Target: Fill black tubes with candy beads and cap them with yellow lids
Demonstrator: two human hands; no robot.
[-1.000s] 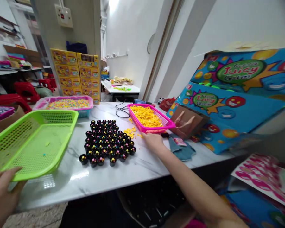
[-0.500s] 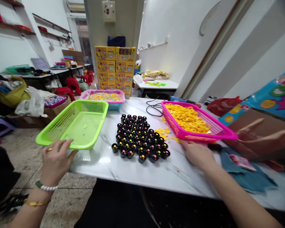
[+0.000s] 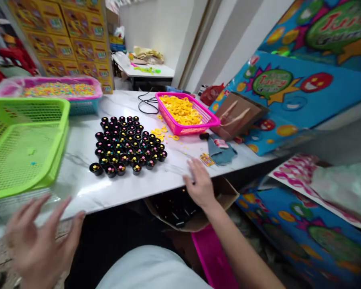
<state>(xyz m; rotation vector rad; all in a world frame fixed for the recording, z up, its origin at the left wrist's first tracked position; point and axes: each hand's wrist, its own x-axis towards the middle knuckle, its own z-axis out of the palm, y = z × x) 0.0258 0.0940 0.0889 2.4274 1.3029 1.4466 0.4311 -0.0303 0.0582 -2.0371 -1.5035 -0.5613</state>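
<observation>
My left hand (image 3: 40,237) hovers at the table's front edge with its fingers spread and nothing in it. Just beyond it stands the green basket (image 3: 45,160), with only a couple of small bits on its mesh floor. My right hand (image 3: 200,184) is over the table edge, fingers apart and holding nothing. Between the hands, farther in, stands a cluster of small black cups (image 3: 123,150) with pink, yellow and blue beads in them. Behind and right of the cups, a pink basket (image 3: 183,130) holds yellow ring-shaped pieces (image 3: 180,110), and some pieces lie loose beside it.
A cardboard box (image 3: 228,194) of black pieces sits below the table edge, under my right hand. A tub of coloured beads (image 3: 63,89) stands behind the green basket. A blue cloth (image 3: 224,154) and a paper bag (image 3: 237,112) lie at the right, near large blue cartons (image 3: 289,92).
My left hand has let go of the green basket's rim. My right hand has come away from the pink basket towards the table's front edge. The view has swung right and down.
</observation>
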